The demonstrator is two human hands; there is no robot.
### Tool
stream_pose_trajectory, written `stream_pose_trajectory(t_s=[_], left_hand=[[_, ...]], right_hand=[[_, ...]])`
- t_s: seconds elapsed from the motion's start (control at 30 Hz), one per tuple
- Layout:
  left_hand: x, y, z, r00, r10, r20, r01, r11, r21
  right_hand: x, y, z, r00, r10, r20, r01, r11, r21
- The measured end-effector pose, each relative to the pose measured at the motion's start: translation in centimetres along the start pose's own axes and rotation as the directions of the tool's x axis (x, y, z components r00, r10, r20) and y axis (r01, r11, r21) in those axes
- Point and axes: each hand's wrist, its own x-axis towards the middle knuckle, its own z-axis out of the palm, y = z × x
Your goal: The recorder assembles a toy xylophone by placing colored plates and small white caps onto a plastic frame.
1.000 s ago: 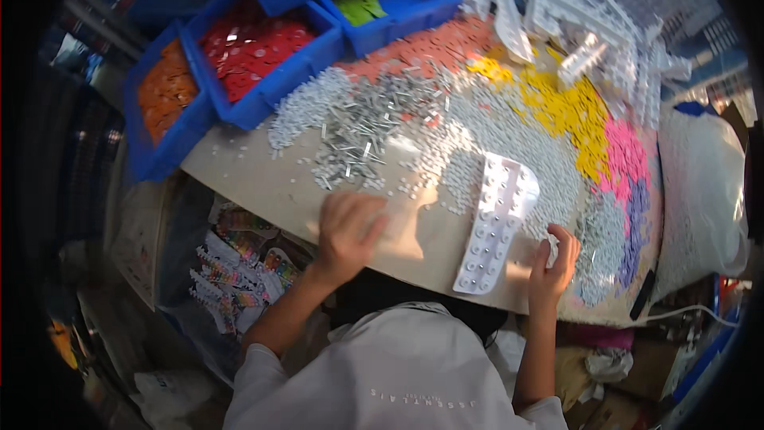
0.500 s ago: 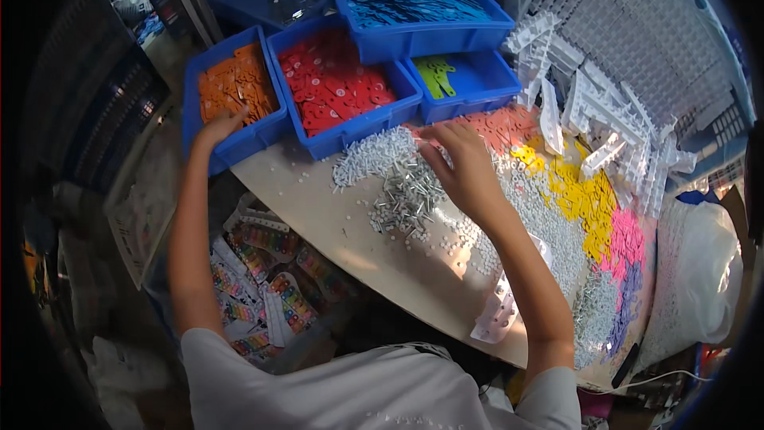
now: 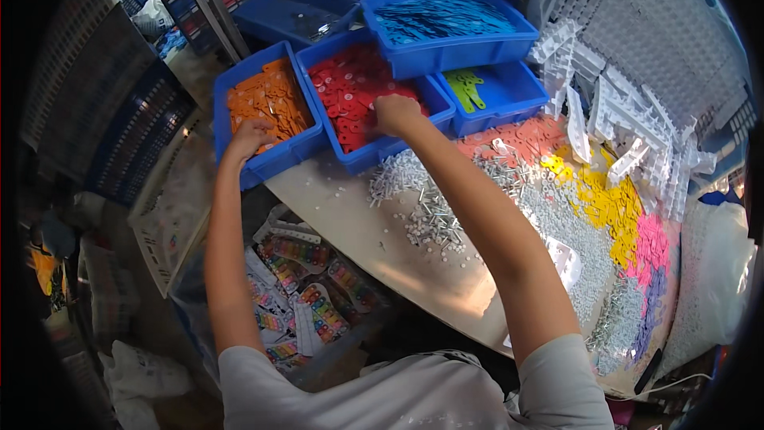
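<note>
My left hand reaches over the near edge of a blue bin of flat orange plastic pieces. Its fingers curl in on the orange pieces at the near end. My right hand is down in the neighbouring blue bin, over flat red plastic pieces. The right fingers are bent downward and drawn together; their tips are blurred, so what they hold is hidden. Small round holes show in many of the red and orange pieces.
Blue strips fill a stacked bin; lime pieces lie in another. Metal pins, white beads, yellow pieces and pink pieces spread over the table. White plastic strips pile at right. Finished-looking colourful packs sit lower left.
My right hand has moved from above the white and metal parts to the red bin, and its fingers have drawn in. My left hand stays at the orange bin. The view has shifted slightly.
</note>
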Motion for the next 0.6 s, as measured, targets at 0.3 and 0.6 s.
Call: stream_pose_trajectory(t_s=[0.3,0.6], left_hand=[[-1.7,2.6,0.2,0.924,0.117,-0.364,-0.221,0.94,-0.259],[-1.5,2.7,1.0,0.965,0.009,-0.263,-0.057,0.983,-0.174]], right_hand=[[-0.7,0.8,1.0,0.987,0.007,-0.158,0.008,0.996,0.089],[-2.8,1.0,-0.5,0.918,0.151,-0.368,0.159,0.707,0.689]])
